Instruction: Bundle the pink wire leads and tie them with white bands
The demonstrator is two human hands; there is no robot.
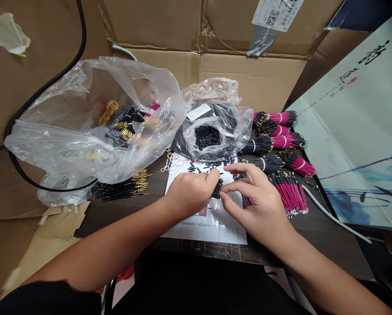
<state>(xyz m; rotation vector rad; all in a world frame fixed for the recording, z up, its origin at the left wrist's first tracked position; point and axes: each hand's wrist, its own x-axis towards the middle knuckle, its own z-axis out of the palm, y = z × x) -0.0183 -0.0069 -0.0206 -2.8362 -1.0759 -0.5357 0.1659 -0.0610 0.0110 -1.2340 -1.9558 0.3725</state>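
My left hand (193, 194) is closed around a bundle of black wires (217, 189), whose ends point to the right. Close against those ends are the thumb and forefinger of my right hand (254, 197), nearly touching at the tips; whether they pinch something small, I cannot make out. Beneath both hands lies a printed white sheet (230, 229). Short black tube pieces (212, 165) are scattered over its far part. Behind them an opened clear plastic bag (186, 131) is full of more black tube pieces (207, 137).
A large clear bag (143, 144) with wire bundles stands left, beside loose black wires with gold ends (123, 186). Tied black bundles (258, 145) and pink bundles (289, 194) lie right. Rubber bands (172, 162) rest by the sheet. Cardboard (248, 74) walls the back; a white cable (336, 221) runs right.
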